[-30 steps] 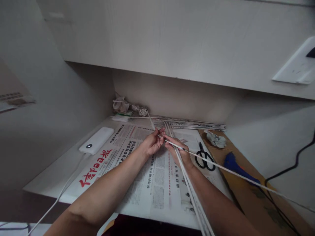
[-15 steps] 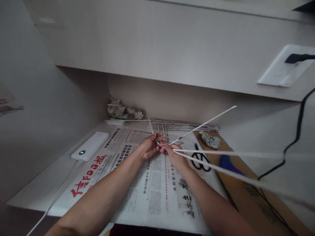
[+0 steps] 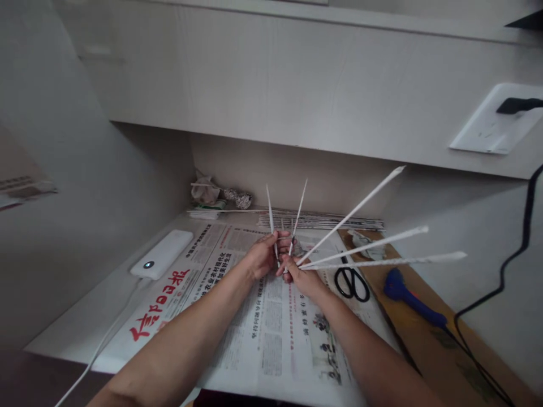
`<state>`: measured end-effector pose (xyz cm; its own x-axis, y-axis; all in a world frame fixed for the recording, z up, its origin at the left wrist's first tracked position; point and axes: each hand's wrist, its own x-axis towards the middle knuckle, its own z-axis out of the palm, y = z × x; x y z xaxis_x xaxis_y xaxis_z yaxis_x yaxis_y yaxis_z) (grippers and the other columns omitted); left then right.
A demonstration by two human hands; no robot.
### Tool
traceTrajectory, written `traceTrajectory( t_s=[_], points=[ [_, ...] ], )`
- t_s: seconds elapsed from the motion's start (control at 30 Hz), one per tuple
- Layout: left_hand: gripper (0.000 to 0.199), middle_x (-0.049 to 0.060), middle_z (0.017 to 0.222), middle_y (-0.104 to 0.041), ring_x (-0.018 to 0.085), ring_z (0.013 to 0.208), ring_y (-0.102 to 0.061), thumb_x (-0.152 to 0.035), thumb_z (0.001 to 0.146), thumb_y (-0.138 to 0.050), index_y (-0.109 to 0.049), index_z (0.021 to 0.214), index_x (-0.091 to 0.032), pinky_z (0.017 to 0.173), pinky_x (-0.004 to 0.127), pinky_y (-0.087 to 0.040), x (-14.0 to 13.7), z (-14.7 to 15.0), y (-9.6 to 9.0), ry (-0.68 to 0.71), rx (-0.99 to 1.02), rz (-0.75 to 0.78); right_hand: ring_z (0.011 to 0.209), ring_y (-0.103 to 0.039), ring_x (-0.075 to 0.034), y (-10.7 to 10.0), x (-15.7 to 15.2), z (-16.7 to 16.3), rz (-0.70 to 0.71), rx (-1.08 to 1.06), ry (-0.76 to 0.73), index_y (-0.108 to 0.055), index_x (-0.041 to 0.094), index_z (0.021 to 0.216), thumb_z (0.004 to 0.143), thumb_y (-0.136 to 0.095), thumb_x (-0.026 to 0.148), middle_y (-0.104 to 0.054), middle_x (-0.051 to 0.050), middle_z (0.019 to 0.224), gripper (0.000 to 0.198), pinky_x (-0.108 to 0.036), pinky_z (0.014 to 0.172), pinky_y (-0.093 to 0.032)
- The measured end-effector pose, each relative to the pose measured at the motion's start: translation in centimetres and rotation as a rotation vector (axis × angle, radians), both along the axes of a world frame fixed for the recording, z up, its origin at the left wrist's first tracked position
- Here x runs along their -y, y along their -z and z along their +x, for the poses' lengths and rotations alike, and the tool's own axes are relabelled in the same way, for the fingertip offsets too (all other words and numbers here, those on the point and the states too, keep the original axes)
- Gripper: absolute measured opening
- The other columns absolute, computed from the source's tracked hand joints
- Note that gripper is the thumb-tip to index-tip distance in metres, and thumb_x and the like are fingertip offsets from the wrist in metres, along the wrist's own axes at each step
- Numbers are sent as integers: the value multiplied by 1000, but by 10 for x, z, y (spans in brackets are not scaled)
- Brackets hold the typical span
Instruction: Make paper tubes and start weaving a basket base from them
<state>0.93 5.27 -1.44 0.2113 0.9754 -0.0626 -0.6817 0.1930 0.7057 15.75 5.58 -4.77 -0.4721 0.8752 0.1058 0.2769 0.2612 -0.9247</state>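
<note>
Newspaper (image 3: 271, 350) covers the desk (image 3: 76, 322) where, mid-frame, the left hand (image 3: 262, 257) pinches one of several rods (image 3: 352, 215) and the right hand (image 3: 303, 278) clasps others, bases apparently gathered, spread ends seemingly unworked.

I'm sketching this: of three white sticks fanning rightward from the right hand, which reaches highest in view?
The steepest stick: it ends above the other two, which slant nearer level.
</note>
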Motion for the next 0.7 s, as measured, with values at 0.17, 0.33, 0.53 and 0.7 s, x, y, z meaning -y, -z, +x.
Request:
traceTrajectory(
  t_s=[0.17,0.33,0.53,0.7],
  points=[
    [29,7,78,-66,18,70,-67,-35,94,-43,-61,108,-16,63,29,-54,3,0,-5,10,34,20,52,-52,-12,-5,1,1,-31,53,-40,-74,16,72,82,-54,61,-60,-3,57,50,-25,51,-38],
    [27,1,69,-57,14,60,-63,-35,93,-45,-62,107,-18,59,28,-54,1,-5,-7,-68,30,64,44,-43,-10,-4,0,0,-163,-59,-76,-73,18,86,79,-58,61,-50,4,47,46,-23,47,-34],
    [28,3,76,-61,17,62,-64,-39,92,-46,-59,109,-20,42,22,-46,1,-9,-9,-48,-46,94,46,-46,-9,-6,5,-3,-278,-217,-4,-71,16,92,78,-61,60,-52,4,51,47,-22,46,-39],
    [32,3,77,-63,18,65,-66,-43,92,-46,-57,112,-21,47,25,-49,-1,-10,-7,-50,-17,45,48,-48,-8,-7,6,-4,-311,-250,21,-71,15,88,76,-65,57,-53,3,54,44,-20,45,-38]
  ],
)
